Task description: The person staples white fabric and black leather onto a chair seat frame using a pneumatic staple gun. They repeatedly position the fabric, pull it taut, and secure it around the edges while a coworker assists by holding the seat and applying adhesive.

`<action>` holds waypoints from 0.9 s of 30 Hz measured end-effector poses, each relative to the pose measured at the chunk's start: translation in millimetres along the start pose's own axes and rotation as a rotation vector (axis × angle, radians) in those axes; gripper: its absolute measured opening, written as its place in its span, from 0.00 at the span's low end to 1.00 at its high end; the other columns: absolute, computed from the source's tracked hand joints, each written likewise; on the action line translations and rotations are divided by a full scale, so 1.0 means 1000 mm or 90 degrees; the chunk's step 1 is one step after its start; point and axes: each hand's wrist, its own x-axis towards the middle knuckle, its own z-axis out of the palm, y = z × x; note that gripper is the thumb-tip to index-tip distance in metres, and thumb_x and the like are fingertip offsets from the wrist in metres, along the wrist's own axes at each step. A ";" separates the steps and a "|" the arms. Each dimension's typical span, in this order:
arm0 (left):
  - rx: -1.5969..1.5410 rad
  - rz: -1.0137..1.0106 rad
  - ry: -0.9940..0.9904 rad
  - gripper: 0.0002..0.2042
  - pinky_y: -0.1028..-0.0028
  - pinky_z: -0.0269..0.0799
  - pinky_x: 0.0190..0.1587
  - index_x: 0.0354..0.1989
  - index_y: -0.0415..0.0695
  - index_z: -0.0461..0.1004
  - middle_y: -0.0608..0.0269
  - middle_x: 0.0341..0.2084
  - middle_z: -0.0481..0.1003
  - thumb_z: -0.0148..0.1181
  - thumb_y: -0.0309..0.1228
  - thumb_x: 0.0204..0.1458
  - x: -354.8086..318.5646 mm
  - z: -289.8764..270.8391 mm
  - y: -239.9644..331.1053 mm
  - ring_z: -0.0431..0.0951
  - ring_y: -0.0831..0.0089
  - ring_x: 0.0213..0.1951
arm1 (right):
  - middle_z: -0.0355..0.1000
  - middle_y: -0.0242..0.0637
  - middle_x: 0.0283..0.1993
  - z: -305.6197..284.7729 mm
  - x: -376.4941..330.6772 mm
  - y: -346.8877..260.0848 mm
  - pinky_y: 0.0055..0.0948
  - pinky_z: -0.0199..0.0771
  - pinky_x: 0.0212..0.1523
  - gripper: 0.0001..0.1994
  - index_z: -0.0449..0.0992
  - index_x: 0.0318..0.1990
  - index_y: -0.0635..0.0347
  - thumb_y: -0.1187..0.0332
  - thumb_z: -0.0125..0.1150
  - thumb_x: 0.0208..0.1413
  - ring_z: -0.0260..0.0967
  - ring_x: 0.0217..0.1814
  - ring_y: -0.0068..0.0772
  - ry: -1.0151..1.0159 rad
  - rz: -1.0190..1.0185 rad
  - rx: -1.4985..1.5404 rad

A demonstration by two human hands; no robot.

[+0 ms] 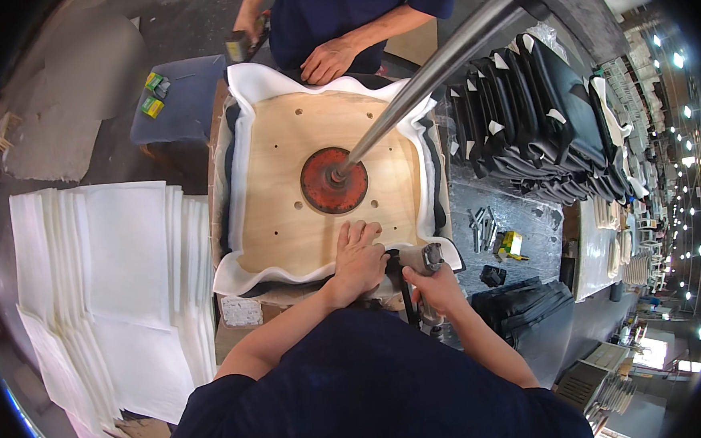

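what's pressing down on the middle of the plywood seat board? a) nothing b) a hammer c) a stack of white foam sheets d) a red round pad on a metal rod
d: a red round pad on the end of a metal rod sits on the centre of the plywood seat board.

Right hand [437,287] hides most of the stapler [422,261].

The wearer is dressed in a dark navy short-sleeved shirt [369,394] of plain fabric, with no visible print, pocket or trim. The sleeves end above the elbows, the left sleeve hem [216,388] and the right sleeve hem [538,392] both loose-fitting. Both forearms are bare. The left hand [358,259] and the right hand [436,287] are ungloved. No watch, ring or wristband can be made out on either wrist.
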 end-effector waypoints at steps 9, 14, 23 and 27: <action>0.019 -0.013 0.019 0.13 0.37 0.37 0.82 0.40 0.43 0.89 0.57 0.71 0.67 0.72 0.40 0.56 -0.005 0.008 0.001 0.51 0.44 0.81 | 0.74 0.30 0.22 0.003 0.010 -0.023 0.29 0.64 0.15 0.15 0.81 0.36 0.63 0.60 0.78 0.63 0.67 0.15 0.22 0.026 0.026 0.012; -0.037 -0.056 0.028 0.12 0.37 0.36 0.82 0.37 0.43 0.89 0.58 0.70 0.68 0.72 0.39 0.56 0.001 0.012 0.002 0.48 0.44 0.82 | 0.74 0.29 0.23 -0.005 0.013 -0.019 0.29 0.64 0.16 0.16 0.81 0.37 0.63 0.59 0.78 0.63 0.67 0.15 0.22 0.018 0.028 -0.005; -0.059 -0.113 0.023 0.12 0.40 0.36 0.83 0.35 0.43 0.89 0.62 0.70 0.69 0.69 0.39 0.58 0.006 0.010 0.007 0.49 0.49 0.83 | 0.77 0.30 0.27 -0.009 0.016 -0.014 0.28 0.69 0.18 0.16 0.84 0.39 0.63 0.57 0.78 0.64 0.70 0.18 0.22 -0.020 -0.007 0.020; -0.066 -0.120 0.012 0.12 0.41 0.36 0.83 0.35 0.42 0.89 0.63 0.70 0.69 0.68 0.38 0.58 0.007 0.008 0.007 0.49 0.50 0.83 | 0.78 0.30 0.28 -0.008 0.019 -0.023 0.28 0.70 0.19 0.17 0.84 0.39 0.63 0.57 0.78 0.64 0.70 0.18 0.21 -0.024 0.003 0.007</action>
